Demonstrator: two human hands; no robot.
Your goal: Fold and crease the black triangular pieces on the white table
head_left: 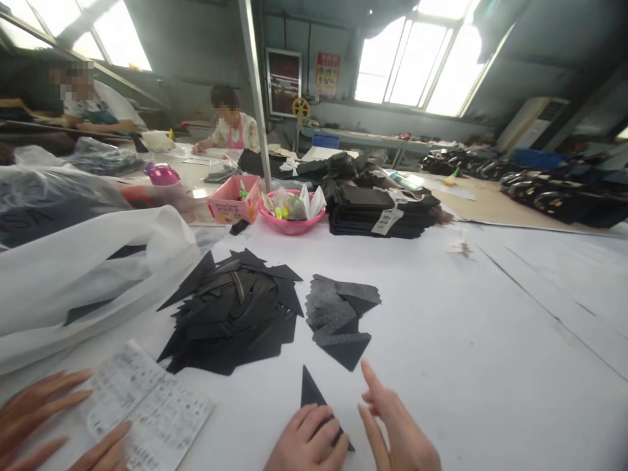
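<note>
A garment or leather-goods workshop. Just beyond the hands, piles of cut black triangular pieces (pixel 230 314) lie on a broad white tabletop (pixel 466 327). Farther off stand stacked black fabric bundles (pixel 377 209) with paper tags, a pink basin (pixel 292 222) of oddments, and other workers (pixel 233 127) seated at long benches under skylights.
</note>
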